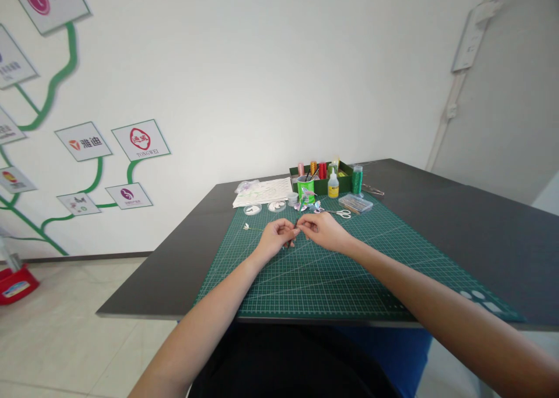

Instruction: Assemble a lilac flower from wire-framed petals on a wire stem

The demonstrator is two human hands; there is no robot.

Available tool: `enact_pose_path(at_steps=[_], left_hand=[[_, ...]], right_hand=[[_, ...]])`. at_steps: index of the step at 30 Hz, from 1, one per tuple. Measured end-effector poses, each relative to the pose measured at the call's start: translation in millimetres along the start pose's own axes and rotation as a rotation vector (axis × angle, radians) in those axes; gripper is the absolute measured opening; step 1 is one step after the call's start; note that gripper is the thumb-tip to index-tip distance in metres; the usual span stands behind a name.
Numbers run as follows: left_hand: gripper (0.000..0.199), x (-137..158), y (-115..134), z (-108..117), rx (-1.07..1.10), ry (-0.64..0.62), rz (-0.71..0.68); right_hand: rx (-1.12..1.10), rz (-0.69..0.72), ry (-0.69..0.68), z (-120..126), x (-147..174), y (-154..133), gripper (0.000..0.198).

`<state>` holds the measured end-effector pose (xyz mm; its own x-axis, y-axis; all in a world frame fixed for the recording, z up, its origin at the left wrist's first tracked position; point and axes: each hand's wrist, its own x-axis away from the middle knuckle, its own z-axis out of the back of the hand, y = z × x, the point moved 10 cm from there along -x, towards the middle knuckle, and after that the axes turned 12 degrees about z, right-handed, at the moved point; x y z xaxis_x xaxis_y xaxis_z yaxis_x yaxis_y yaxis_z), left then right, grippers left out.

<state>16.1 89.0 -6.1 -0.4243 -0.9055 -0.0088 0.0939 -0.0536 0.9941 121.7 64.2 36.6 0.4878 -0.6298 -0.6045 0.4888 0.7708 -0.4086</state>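
My left hand point(278, 236) and my right hand point(322, 229) meet fingertip to fingertip above the green cutting mat point(332, 281). Both are closed in a pinch. A thin dark piece shows between and below the fingers, too small to name. On the left, a small white flower point(246, 227) has a thin stem that runs toward my left hand; whether the fingers grip its end is hidden. Just beyond my hands lie white-handled scissors point(344, 213) and shiny, iridescent scraps point(315, 206).
Two shallow dishes with white pieces point(276, 206), white sheets point(264, 192) and a green cup point(306, 191) stand behind. Near them are a yellow-labelled glue bottle point(333, 185), a green thread spool point(357, 180), a clear case point(356, 203) and a dark green box point(322, 187) holding several spools.
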Motion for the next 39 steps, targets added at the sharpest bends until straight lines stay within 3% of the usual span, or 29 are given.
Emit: enact_pose_path(at_steps=[39], left_hand=[[0.039, 0.0, -0.1, -1.2, -0.065, -0.017, -0.016]], right_hand=[[0.028, 0.013, -0.006, 1.8, -0.9, -4.8, 0.015]])
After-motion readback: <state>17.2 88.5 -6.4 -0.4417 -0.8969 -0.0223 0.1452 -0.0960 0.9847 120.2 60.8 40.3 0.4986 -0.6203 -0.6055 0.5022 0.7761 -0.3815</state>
